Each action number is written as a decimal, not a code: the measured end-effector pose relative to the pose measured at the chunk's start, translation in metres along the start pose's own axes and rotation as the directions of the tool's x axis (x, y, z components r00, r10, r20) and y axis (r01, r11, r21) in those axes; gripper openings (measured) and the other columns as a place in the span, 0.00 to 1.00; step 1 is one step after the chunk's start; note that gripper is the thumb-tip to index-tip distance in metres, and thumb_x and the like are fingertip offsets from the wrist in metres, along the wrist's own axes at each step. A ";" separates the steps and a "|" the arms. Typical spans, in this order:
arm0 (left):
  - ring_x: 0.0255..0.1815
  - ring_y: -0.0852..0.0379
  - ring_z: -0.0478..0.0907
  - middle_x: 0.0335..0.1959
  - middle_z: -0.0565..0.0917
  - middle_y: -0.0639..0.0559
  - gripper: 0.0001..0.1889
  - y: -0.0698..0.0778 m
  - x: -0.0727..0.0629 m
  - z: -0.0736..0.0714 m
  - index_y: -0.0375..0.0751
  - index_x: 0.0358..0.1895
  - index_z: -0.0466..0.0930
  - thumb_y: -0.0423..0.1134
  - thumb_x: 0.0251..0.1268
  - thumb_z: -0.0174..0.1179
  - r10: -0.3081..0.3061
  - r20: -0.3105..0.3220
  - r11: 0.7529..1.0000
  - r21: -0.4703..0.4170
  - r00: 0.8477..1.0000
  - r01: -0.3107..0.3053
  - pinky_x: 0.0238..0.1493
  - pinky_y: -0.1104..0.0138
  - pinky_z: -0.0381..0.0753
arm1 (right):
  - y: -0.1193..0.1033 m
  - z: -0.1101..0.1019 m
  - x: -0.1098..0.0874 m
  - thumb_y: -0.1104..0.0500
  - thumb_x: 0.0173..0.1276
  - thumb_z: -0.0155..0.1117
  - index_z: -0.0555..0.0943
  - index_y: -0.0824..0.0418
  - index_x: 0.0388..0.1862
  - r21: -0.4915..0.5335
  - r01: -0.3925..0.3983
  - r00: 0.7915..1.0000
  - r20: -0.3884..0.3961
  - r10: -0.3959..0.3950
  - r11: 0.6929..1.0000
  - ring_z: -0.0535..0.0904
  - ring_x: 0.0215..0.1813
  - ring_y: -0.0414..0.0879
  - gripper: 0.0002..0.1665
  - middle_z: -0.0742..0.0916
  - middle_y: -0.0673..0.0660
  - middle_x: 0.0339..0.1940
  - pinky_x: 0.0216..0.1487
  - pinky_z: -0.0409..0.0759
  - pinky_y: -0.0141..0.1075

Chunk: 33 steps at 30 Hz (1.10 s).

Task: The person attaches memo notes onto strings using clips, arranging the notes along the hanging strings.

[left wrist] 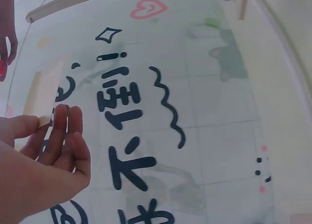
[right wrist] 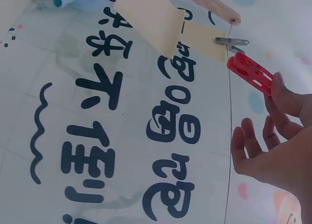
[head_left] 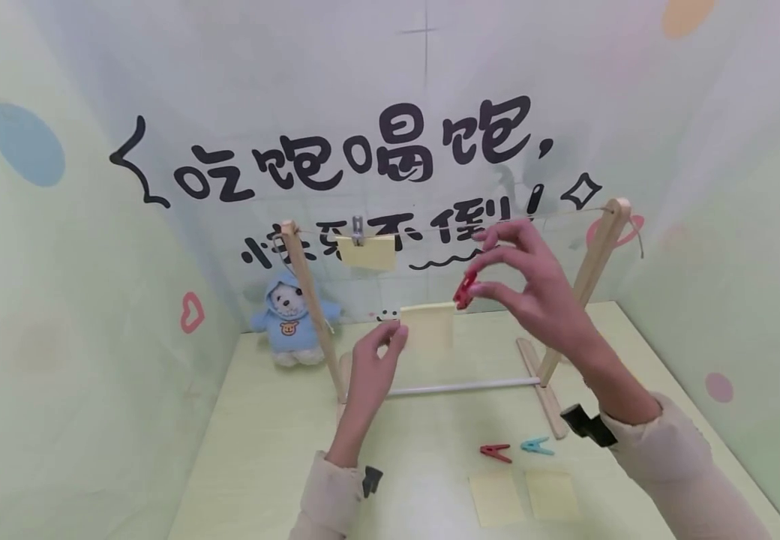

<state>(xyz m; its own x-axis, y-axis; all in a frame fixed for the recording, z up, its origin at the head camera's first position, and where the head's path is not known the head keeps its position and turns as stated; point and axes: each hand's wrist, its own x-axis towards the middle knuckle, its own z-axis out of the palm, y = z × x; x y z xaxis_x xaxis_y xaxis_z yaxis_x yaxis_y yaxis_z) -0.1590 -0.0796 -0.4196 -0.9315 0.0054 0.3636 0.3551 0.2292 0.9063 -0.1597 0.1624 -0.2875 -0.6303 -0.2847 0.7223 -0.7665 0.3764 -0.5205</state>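
Note:
My left hand pinches a pale yellow paper note by its left edge between thumb and fingers, holding it up below the string. In my right hand, thumb and index finger pinch a red clothespin, which overlaps the note's upper right corner in the head view. The right wrist view shows the clothespin apart from the note, beside the string. Another yellow note hangs toward the string's left end from a grey clothespin.
The string runs between two wooden posts, joined low down by a white rod. On the table lie a red clothespin, a blue clothespin and two notes. A plush toy in blue sits behind the left post.

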 end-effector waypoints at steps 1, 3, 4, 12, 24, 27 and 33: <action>0.48 0.49 0.87 0.42 0.91 0.39 0.11 0.008 0.007 -0.002 0.32 0.51 0.89 0.37 0.84 0.62 0.005 0.004 1.000 0.003 1.000 -0.005 0.64 0.57 0.83 | -0.001 -0.001 0.007 0.79 0.59 0.79 0.90 0.68 0.43 -0.005 0.001 1.000 -0.007 -0.001 1.000 0.74 0.74 0.42 0.15 0.77 0.60 0.54 0.77 0.66 0.38; 0.50 0.43 0.89 0.42 0.92 0.38 0.11 0.022 0.019 -0.005 0.32 0.51 0.89 0.37 0.84 0.62 0.017 0.007 1.000 -0.007 1.000 -0.017 0.66 0.51 0.83 | -0.003 -0.001 0.021 0.78 0.60 0.79 0.90 0.70 0.44 -0.008 -0.001 1.000 -0.016 0.001 1.000 0.75 0.74 0.46 0.14 0.76 0.61 0.54 0.75 0.66 0.38; 0.51 0.42 0.90 0.43 0.92 0.38 0.11 0.028 0.025 -0.006 0.32 0.51 0.89 0.37 0.85 0.62 0.020 0.011 1.000 -0.014 1.000 -0.020 0.66 0.51 0.83 | -0.003 -0.001 0.027 0.77 0.60 0.80 0.90 0.70 0.44 -0.013 -0.005 1.000 -0.020 0.005 1.000 0.75 0.74 0.48 0.14 0.75 0.62 0.54 0.74 0.66 0.38; 0.41 0.53 0.88 0.41 0.89 0.37 0.12 0.050 0.050 -0.008 0.30 0.54 0.88 0.37 0.85 0.62 -0.024 0.032 0.992 -0.120 0.999 0.028 0.45 0.71 0.85 | -0.004 -0.003 0.067 0.73 0.63 0.82 0.90 0.72 0.44 -0.033 -0.031 0.997 -0.065 0.029 0.999 0.74 0.74 0.53 0.12 0.74 0.58 0.52 0.72 0.66 0.42; 0.34 0.54 0.87 0.39 0.88 0.41 0.13 0.055 0.062 -0.001 0.31 0.57 0.89 0.38 0.84 0.62 -0.040 -0.007 0.982 -0.185 0.999 0.038 0.43 0.70 0.84 | 0.003 0.002 0.094 0.73 0.68 0.78 0.91 0.72 0.44 -0.026 -0.101 0.995 -0.026 0.101 0.995 0.76 0.72 0.55 0.07 0.71 0.54 0.51 0.74 0.66 0.50; 0.32 0.56 0.86 0.39 0.88 0.39 0.13 0.054 0.062 0.000 0.30 0.57 0.88 0.37 0.84 0.63 -0.040 -0.018 0.980 -0.193 0.999 0.036 0.41 0.71 0.84 | 0.005 0.005 0.094 0.73 0.67 0.78 0.91 0.72 0.44 -0.021 -0.099 0.995 -0.009 0.098 0.995 0.76 0.70 0.56 0.07 0.72 0.55 0.51 0.74 0.66 0.49; 0.30 0.57 0.85 0.38 0.89 0.38 0.13 0.056 0.064 0.001 0.29 0.57 0.88 0.36 0.84 0.63 -0.030 -0.041 0.978 -0.205 0.999 0.020 0.38 0.72 0.83 | 0.007 0.009 0.095 0.75 0.67 0.78 0.91 0.73 0.44 -0.018 -0.081 0.997 0.013 0.081 0.997 0.74 0.67 0.54 0.08 0.73 0.59 0.51 0.71 0.66 0.47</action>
<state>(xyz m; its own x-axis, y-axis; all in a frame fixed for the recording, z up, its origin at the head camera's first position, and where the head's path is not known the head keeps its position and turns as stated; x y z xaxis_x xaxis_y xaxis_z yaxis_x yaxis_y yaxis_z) -0.1985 -0.0659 -0.3458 -0.9376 -0.0415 0.3453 0.3445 0.0245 0.9385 -0.2262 0.1303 -0.2272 -0.6922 -0.2644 0.6716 -0.7104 0.4140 -0.5692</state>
